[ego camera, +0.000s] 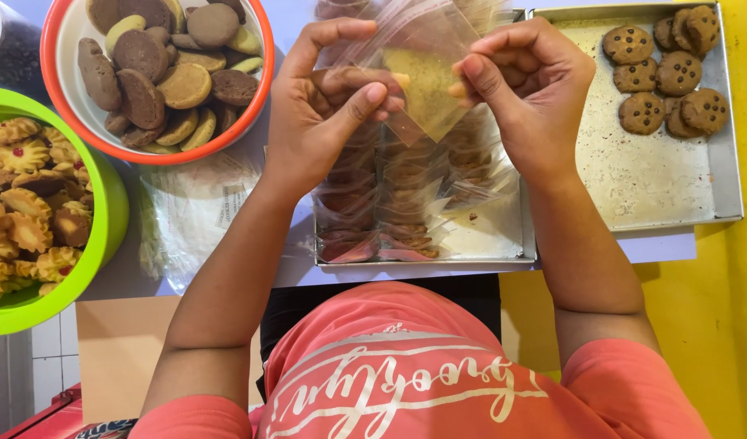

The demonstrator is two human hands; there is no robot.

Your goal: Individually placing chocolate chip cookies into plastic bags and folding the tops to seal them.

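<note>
Pinching a tilted clear bag [426, 81], left hand [320, 114] and right hand [528, 89].

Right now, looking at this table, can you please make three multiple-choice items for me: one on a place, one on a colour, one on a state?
1. Where is the tray with chip cookies?
A. by the right hand
B. by the left hand
C. under the green bowl

2. What colour is the rim of the bowl with round brown cookies?
A. blue
B. orange
C. white

3. What do the left hand and right hand hold?
A. a spoon
B. nothing
C. a clear bag between them

Answers: 1 A, the tray lies at the right side. 2 B, its rim is orange. 3 C, fingers of both hands pinch the bag.
</note>
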